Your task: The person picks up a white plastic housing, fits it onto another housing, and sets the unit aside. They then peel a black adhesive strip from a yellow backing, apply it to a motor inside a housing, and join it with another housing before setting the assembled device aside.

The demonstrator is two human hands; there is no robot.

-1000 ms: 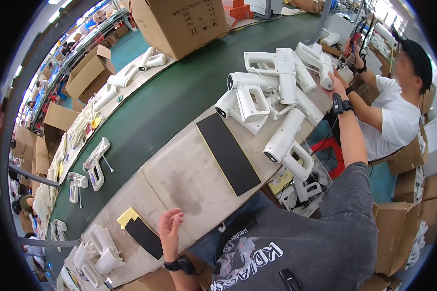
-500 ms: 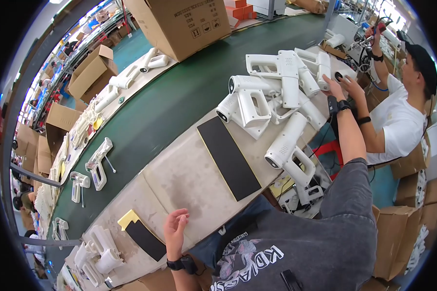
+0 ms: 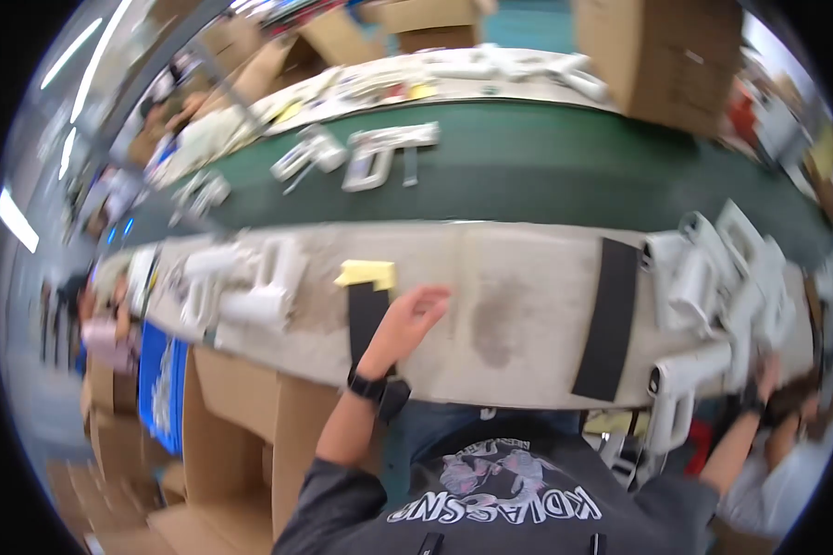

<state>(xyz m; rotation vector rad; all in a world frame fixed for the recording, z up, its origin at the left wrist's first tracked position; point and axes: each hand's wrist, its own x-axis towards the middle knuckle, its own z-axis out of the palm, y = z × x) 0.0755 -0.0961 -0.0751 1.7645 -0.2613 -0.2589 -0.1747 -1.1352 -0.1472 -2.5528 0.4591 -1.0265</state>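
Note:
My left hand (image 3: pixel 409 326) hovers over the pale worktop (image 3: pixel 537 259), empty, its fingers loosely apart. Beside it lies a short black strip (image 3: pixel 368 319) with yellow paper (image 3: pixel 368 272) at its far end. At the right, my right hand (image 3: pixel 766 372) is smeared by motion beside a heap of white gun-shaped plastic devices (image 3: pixel 694 287); its fingers and anything in them cannot be made out. One such device (image 3: pixel 680 381) with a loop handle overhangs the near edge. A longer black strip (image 3: pixel 609 319) lies left of the heap.
Beyond the worktop runs a green conveyor belt (image 3: pixel 528 166) carrying several white handle-shaped parts (image 3: pixel 379 155). White housings (image 3: pixel 250 287) lie at the worktop's left. A large carton (image 3: pixel 685 65) stands at the back right. A blue bin (image 3: pixel 162 388) and open cartons (image 3: pixel 241 416) are below left.
The view has swung left, so the heap and co-worker now sit at the far right. My left hand remains empty over the worktop; my right hand stays by the heap, now blurred.

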